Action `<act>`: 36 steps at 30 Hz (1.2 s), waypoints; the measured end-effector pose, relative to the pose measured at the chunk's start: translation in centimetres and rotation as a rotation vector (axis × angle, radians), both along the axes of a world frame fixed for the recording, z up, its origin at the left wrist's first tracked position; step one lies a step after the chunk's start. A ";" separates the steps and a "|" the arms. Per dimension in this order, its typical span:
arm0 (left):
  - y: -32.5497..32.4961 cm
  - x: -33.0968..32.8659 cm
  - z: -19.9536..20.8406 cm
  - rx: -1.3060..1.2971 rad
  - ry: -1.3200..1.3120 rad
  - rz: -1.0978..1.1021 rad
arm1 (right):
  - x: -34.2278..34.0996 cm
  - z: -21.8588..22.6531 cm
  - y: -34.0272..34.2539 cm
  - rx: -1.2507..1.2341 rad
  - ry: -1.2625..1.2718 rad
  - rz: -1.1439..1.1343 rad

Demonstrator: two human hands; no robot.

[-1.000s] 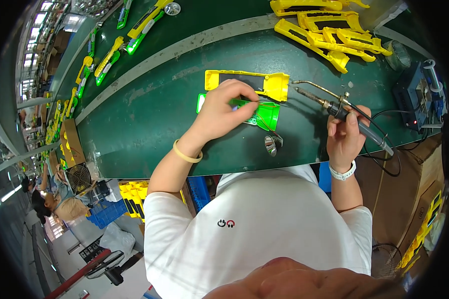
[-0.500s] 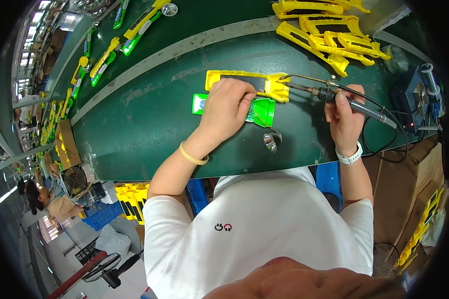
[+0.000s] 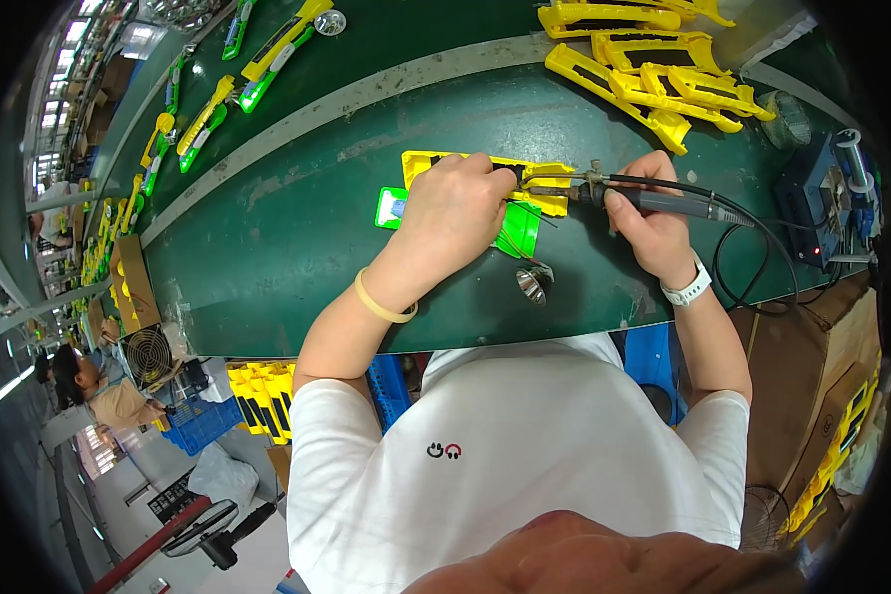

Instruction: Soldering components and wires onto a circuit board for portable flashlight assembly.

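My left hand [image 3: 455, 208] presses down on a yellow plastic housing [image 3: 544, 176] that lies on a green plastic part [image 3: 517, 230] on the green work surface [image 3: 297, 247]. My right hand [image 3: 648, 218] grips a dark soldering iron [image 3: 663, 201] like a pen, its tip at the right end of the yellow housing, close to my left fingertips. A black cable [image 3: 762, 238] runs from the iron toward the blue soldering station [image 3: 822, 208]. A small silver reflector cup [image 3: 535, 284] lies just in front of the green part.
Several yellow housings [image 3: 653, 74] are piled at the back right. More yellow and green assemblies [image 3: 208, 109] lie along the conveyor to the left. Blue crates with yellow parts [image 3: 257, 396], a fan [image 3: 148, 351] and another person [image 3: 99, 391] are below left. A cardboard box [image 3: 812, 366] stands at right.
My right hand has brought the soldering iron up and left to the end of the yellow housing. My left hand has shifted to press on the housing there.
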State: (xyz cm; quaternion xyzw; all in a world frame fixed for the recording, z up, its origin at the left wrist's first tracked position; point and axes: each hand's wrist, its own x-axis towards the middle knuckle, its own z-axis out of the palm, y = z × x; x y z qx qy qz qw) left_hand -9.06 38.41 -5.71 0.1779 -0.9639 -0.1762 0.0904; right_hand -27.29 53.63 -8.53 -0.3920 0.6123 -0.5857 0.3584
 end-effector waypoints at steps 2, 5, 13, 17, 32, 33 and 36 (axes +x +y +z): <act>0.0 -0.1 0.1 -0.007 -0.014 0.000 | 0.1 -0.2 -0.1 0.012 -0.009 0.003; 0.0 -0.3 0.1 -0.017 -0.019 0.005 | 0.2 -0.3 0.0 0.019 0.016 0.010; 0.0 -0.1 0.0 -0.027 -0.014 0.018 | 0.8 1.4 0.7 -0.130 -0.168 -0.094; 0.0 -0.1 -0.1 -0.037 -0.015 0.015 | 1.4 2.1 -0.9 -0.148 -0.267 -0.054; 1.8 -0.8 -0.1 0.020 0.028 -0.050 | 1.3 1.3 -0.6 -0.081 -0.403 -0.051; 1.7 -0.7 0.0 0.022 0.030 -0.052 | 1.3 1.2 -0.6 -0.081 -0.405 -0.054; 1.7 -0.7 0.0 0.030 0.024 -0.054 | 1.3 1.0 -0.7 -0.098 -0.438 -0.053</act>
